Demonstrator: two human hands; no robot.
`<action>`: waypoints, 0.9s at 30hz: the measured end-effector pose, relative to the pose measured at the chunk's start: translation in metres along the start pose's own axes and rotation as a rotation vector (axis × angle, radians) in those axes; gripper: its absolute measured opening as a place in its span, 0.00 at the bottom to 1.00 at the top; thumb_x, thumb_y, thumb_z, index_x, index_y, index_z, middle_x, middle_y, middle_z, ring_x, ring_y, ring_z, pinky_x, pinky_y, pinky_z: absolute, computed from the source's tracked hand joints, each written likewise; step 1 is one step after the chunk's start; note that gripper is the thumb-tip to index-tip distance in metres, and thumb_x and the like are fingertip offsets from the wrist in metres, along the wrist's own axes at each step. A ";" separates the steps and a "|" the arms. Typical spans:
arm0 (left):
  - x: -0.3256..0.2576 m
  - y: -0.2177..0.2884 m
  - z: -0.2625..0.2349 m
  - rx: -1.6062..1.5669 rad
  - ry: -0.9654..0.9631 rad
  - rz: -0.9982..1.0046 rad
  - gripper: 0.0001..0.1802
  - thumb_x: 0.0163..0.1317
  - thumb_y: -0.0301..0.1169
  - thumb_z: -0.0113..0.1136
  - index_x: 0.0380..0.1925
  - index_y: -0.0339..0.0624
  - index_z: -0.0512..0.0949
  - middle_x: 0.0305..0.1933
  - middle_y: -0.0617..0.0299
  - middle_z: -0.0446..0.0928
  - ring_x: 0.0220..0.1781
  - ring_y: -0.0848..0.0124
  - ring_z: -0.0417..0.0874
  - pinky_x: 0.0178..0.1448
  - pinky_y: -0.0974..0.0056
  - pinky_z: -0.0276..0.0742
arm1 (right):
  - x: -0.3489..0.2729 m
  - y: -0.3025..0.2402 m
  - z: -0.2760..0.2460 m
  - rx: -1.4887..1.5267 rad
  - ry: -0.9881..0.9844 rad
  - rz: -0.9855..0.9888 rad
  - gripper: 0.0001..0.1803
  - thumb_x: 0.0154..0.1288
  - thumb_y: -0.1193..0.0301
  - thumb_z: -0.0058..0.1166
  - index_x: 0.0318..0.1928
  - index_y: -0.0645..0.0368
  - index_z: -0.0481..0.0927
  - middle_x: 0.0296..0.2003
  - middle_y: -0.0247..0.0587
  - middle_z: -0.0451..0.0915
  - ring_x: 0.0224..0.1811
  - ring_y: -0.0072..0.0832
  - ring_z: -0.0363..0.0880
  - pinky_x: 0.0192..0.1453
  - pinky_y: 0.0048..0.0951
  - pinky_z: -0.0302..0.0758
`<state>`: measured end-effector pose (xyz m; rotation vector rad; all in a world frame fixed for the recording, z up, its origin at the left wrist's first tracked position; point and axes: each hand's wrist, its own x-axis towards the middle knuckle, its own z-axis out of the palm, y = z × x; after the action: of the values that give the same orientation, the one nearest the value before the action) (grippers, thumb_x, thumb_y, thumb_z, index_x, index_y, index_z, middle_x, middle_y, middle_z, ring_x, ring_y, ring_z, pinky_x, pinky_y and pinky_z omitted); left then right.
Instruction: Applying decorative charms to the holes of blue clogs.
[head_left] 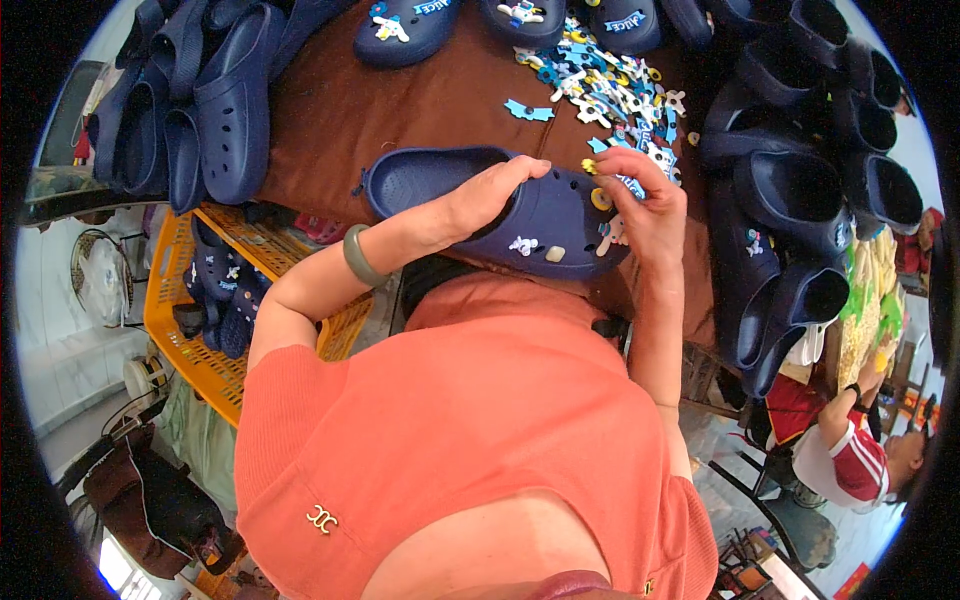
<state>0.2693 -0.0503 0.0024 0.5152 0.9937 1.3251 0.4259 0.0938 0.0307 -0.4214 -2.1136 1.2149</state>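
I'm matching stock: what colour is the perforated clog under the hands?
Navy blue clog, clearest in the head view.

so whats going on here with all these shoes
A person's left hand lies across a navy clog, while the right hand pinches a small yellow piece above it. A few charms sit on the clog. Beyond it, a loose charm pile lies on brown cloth, with more clogs on both sides.

One left hand (490,200), one right hand (648,200), one clog (565,212).
At least four charms (522,244) dot this clog; one yellow charm (589,167) is at the right fingertips. Three charmed clogs (410,38) sit beyond. The left stack (232,110), right stack (795,190) and charm heap (615,95) overlap too much to count. One bangle (356,258), one crate (186,355).
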 end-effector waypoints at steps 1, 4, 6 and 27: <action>0.001 -0.001 -0.001 0.032 -0.007 0.030 0.25 0.67 0.46 0.43 0.46 0.36 0.77 0.40 0.59 0.82 0.37 0.72 0.83 0.45 0.69 0.78 | -0.001 0.003 0.005 0.019 -0.027 0.010 0.09 0.54 0.83 0.61 0.37 0.64 0.82 0.36 0.38 0.83 0.43 0.25 0.80 0.50 0.25 0.74; 0.003 -0.006 -0.007 0.054 -0.005 0.033 0.24 0.68 0.46 0.41 0.46 0.37 0.77 0.41 0.60 0.82 0.38 0.73 0.83 0.46 0.69 0.78 | -0.002 -0.002 0.018 0.028 -0.082 0.084 0.10 0.54 0.82 0.61 0.38 0.62 0.82 0.37 0.40 0.83 0.42 0.28 0.82 0.47 0.27 0.76; 0.007 -0.014 -0.012 0.090 0.025 0.060 0.24 0.68 0.46 0.41 0.45 0.37 0.77 0.41 0.60 0.82 0.38 0.73 0.83 0.46 0.70 0.78 | -0.002 -0.005 0.024 -0.123 -0.077 0.028 0.11 0.53 0.82 0.62 0.39 0.61 0.82 0.36 0.42 0.83 0.40 0.33 0.82 0.45 0.28 0.77; 0.001 0.000 0.000 0.212 0.030 0.142 0.20 0.71 0.42 0.39 0.44 0.39 0.76 0.42 0.64 0.78 0.43 0.78 0.78 0.51 0.71 0.73 | -0.005 -0.026 0.026 -0.665 -0.282 -0.599 0.22 0.48 0.75 0.51 0.48 0.68 0.73 0.37 0.47 0.76 0.47 0.41 0.74 0.56 0.40 0.71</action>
<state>0.2693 -0.0499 0.0019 0.7399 1.1465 1.3634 0.4132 0.0608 0.0419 0.1279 -2.5927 0.2232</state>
